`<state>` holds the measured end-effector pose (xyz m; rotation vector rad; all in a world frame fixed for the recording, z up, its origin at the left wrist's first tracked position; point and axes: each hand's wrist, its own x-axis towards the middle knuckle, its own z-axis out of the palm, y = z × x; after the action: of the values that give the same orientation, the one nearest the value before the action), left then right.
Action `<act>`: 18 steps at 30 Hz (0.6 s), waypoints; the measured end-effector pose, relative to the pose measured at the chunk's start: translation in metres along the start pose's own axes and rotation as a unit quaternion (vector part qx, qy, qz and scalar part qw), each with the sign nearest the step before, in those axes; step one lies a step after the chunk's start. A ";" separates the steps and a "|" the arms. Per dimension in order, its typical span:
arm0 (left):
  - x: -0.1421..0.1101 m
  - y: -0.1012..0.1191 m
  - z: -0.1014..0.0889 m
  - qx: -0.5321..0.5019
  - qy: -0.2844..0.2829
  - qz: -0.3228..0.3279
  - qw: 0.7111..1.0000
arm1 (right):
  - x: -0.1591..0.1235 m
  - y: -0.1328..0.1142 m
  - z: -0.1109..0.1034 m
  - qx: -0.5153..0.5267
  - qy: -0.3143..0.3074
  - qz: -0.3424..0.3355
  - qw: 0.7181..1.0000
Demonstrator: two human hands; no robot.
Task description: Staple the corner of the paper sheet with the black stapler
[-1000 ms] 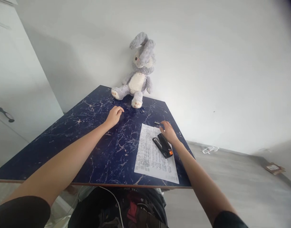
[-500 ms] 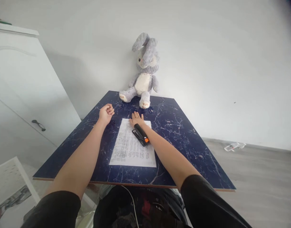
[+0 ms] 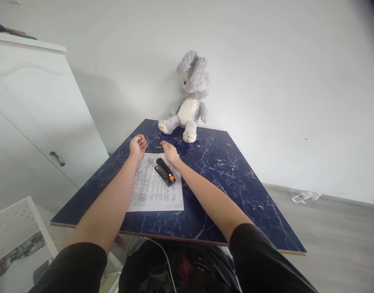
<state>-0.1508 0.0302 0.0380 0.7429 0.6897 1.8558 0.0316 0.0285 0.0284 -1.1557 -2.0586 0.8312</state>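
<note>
A printed sheet of paper (image 3: 153, 195) lies on the dark blue marbled table, with a black stapler (image 3: 165, 171) with an orange patch resting on it. My left hand (image 3: 138, 146) is closed with curled fingers by the sheet's far left corner; what it holds, if anything, is hidden. My right hand (image 3: 170, 152) rests at the sheet's far right edge, its fingers extended leftward and close together, with no object visible in it. Between the two hands, just beyond the paper, a small dark strip (image 3: 158, 147) lies on the table, too small to name.
A grey plush rabbit (image 3: 191, 101) sits at the table's (image 3: 223, 183) back edge against the wall. A white cabinet (image 3: 43, 101) stands to the left, with a white-framed rack (image 3: 31, 207) below. Clear plastic packaging (image 3: 306, 197) lies on the floor at right.
The sheet, with the stapler on it, has shifted left towards my left hand. My right hand has moved left and turned from palm-down onto its side. The small dark strip now shows.
</note>
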 end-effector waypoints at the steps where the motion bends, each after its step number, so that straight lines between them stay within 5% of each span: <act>1: 0.000 -0.001 0.000 -0.005 0.001 0.004 1.000 | -0.014 0.002 -0.006 0.060 -0.003 -0.013 0.998; 3: 0.000 -0.002 0.000 -0.009 0.002 0.003 1.000 | -0.044 0.005 -0.013 0.125 -0.041 -0.051 0.990; 6: 0.000 -0.005 0.001 -0.002 0.005 -0.006 1.000 | -0.079 0.007 -0.015 0.083 -0.115 -0.059 0.988; 11: -0.007 -0.012 0.016 0.042 -0.027 -0.020 0.999 | -0.096 0.010 -0.025 0.032 -0.126 -0.015 0.991; 18: -0.055 -0.072 0.069 0.195 -0.100 -0.080 0.972 | -0.130 0.047 -0.099 0.000 -0.118 0.005 0.993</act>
<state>-0.0399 0.0142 0.0198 1.0777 0.9664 1.4890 0.1844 -0.0448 0.0242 -1.1133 -2.2433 1.0129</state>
